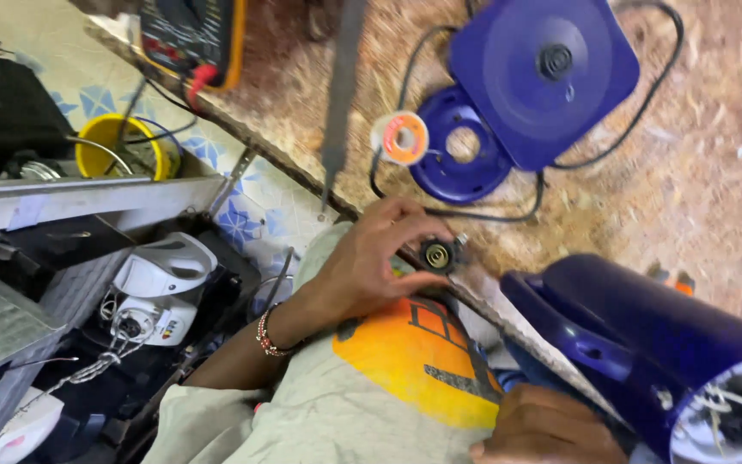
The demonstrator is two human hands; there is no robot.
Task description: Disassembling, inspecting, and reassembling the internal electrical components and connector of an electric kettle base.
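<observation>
- Pinching a small round black socket part with a brass centre [437, 254] between thumb and fingertips of the left hand [371, 262], at the near edge of the rough chipboard table [689, 172], turned face-up, seemingly so the brass contact can be looked over.
- Resting the right hand [547, 427] low against the lap, fingers curled near the dark blue plastic kettle body [646, 344]; impossible to tell whether actually gripping it.
- Lying on its side across the table edge, that kettle body is showing its open underside with white wires and a metal fitting [736, 412], apparently placed so for reaching inside.
- Sitting farther back on the table: 1 square blue plastic power base [543, 77] flipped over, 1 round blue cover plate with a centre hole [461, 146], a black cord [474, 210] looping around both, and 1 small spool of solder wire [399, 137].
- Leaning at the far corner: a yellow-cased multimeter [195, 39].
- Crowding the floor on the left: a yellow plastic bowl [118, 146] and white appliances [161, 288].
</observation>
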